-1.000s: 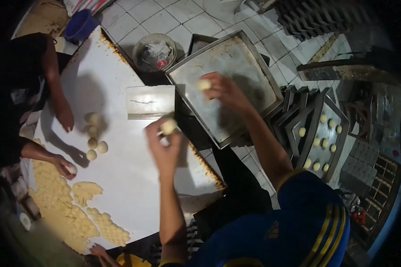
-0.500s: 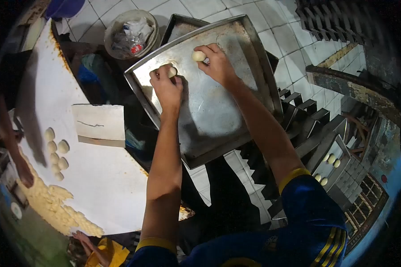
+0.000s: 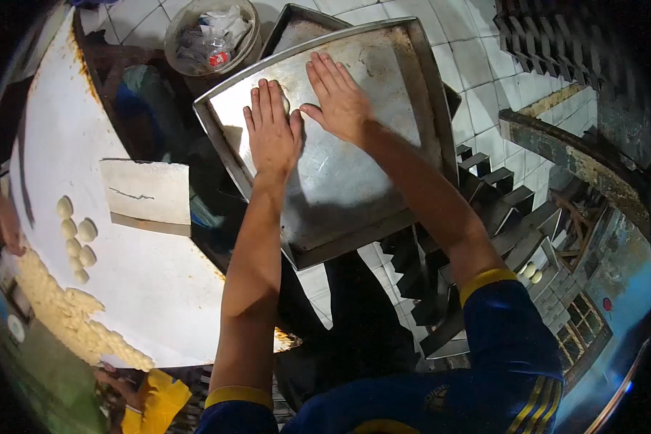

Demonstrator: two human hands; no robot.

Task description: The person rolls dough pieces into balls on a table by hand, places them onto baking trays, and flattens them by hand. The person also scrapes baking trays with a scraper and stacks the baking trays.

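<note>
A square metal baking tray [image 3: 340, 181] lies in front of me. My left hand [image 3: 272, 130] rests palm down over its far left part, fingers stretched out. A pale dough ball [image 3: 286, 105] peeks out beside that hand's index finger, mostly covered. To the right, my right hand [image 3: 340, 101] is also flat and palm down, its thumb close to the same spot. Any dough under the right palm is hidden. Neither hand grips anything.
Left is a white table [image 3: 152, 289] with several dough balls [image 3: 72, 246], a dough mass [image 3: 58, 304] and a flat board [image 3: 148, 192]. Other people's hands are at its far edge. A bucket of rubbish [image 3: 213, 40] stands beyond the tray; metal racks [image 3: 499, 188] stand right.
Both hands have gone from holding a dough ball each in curled fingers to lying flat, palms down, over the tray. The right hand has shifted slightly left. The camera view has shifted a little.
</note>
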